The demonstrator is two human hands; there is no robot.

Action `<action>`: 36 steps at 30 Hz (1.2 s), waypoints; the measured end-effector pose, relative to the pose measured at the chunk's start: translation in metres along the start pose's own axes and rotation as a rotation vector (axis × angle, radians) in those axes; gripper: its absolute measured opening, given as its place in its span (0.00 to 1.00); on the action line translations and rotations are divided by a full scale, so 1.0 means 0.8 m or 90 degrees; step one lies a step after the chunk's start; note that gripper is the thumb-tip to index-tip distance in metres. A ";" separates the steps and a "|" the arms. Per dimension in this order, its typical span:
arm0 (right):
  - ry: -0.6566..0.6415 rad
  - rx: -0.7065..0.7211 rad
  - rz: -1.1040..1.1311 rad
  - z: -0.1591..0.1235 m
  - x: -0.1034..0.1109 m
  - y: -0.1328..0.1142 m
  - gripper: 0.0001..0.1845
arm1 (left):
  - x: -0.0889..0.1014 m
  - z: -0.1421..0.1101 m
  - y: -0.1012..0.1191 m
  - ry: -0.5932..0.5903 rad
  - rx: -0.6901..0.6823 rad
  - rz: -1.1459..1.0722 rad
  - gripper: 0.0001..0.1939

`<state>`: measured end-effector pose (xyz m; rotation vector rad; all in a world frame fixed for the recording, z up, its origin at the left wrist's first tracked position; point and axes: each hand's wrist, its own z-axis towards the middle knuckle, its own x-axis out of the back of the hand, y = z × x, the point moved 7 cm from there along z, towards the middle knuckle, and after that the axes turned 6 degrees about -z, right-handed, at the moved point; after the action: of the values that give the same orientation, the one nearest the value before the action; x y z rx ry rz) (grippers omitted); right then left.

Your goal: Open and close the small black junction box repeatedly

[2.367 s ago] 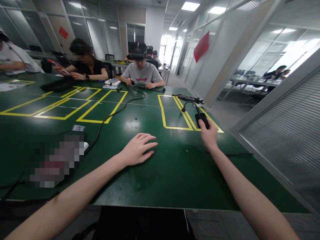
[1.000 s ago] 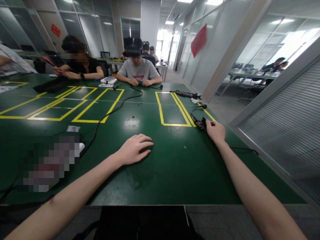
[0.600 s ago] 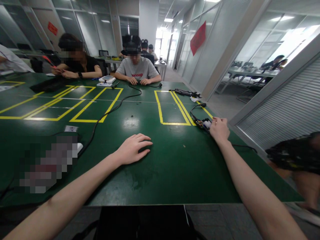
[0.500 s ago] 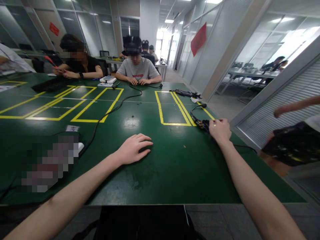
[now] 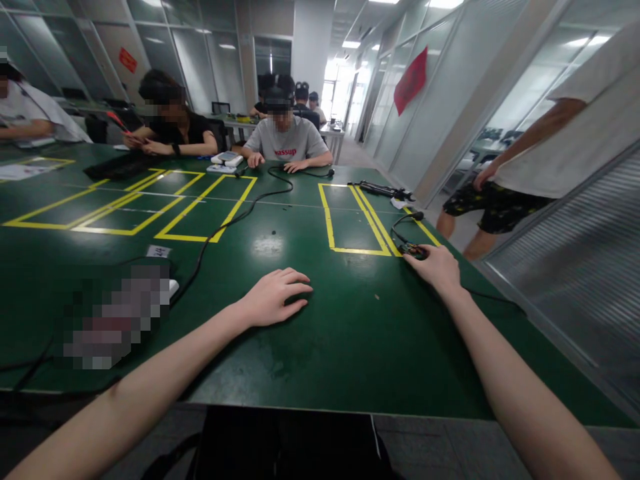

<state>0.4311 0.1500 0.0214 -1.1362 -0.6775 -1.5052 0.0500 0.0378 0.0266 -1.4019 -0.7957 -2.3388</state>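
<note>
My left hand [image 5: 277, 295] lies palm down on the green table [image 5: 320, 360], its fingers stretched out and slightly apart, with nothing in it. Farther right, near the table's right side, my right hand [image 5: 440, 268] is closed around a small dark bundle with coloured wires [image 5: 413, 251]. The thumb is on the near side of the bundle, while the hand hides its right part. A black cable with a rounded end [image 5: 417, 216] curves just beyond it.
Yellow tape rectangles [image 5: 361, 252] mark the tabletop. A folded black tripod-like stand [image 5: 380, 191] lies at the far right. A long black cable [image 5: 200, 243] crosses the left side, near a blurred-out object [image 5: 117, 317]. Co-workers [image 5: 287, 137] sit opposite; a person [image 5: 545, 147] stands at right.
My right hand has turned, bringing its thumb out to the left beside the wire bundle. My left hand stays put. The person at right has moved farther forward, and the view has shifted slightly.
</note>
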 end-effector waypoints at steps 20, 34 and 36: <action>-0.082 0.115 0.080 -0.023 -0.018 -0.052 0.17 | -0.006 0.001 -0.005 -0.013 0.009 -0.020 0.12; -0.275 0.784 0.447 -0.212 0.044 -0.237 0.11 | -0.001 0.006 0.026 0.005 -0.047 -0.099 0.17; -0.260 0.772 0.436 -0.205 0.043 -0.235 0.11 | -0.002 0.007 0.023 0.007 -0.033 -0.096 0.15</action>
<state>0.2040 0.0405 0.0193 -0.5680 -1.0991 -0.1240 0.0643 0.0263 0.0330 -1.3924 -0.8723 -2.4946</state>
